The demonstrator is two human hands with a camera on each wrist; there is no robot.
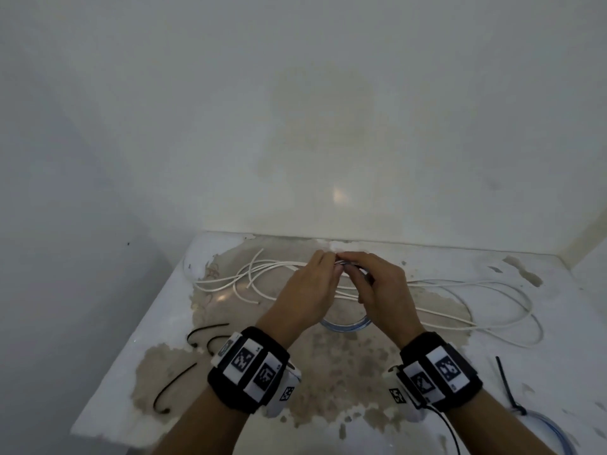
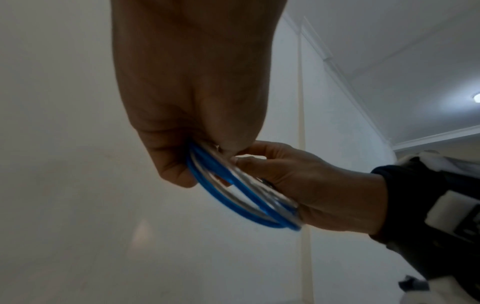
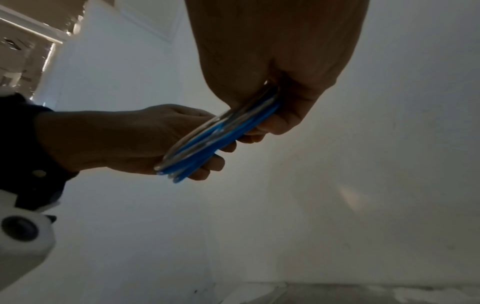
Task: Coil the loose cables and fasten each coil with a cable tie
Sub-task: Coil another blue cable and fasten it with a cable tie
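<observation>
A coil of blue and clear cable hangs over the middle of the worn white table, held between both hands. My left hand pinches the top of the coil, fingers curled round its strands. My right hand grips the same coil from the right, with the thumb in front. In the head view the hands hide most of the coil. Loose white cable lies spread behind and to the right. Black cable ties lie at the left.
Another black tie lies at the right, joined to a second blue coil at the table's near right corner. More white cable ends lie back left. A white wall stands right behind the table.
</observation>
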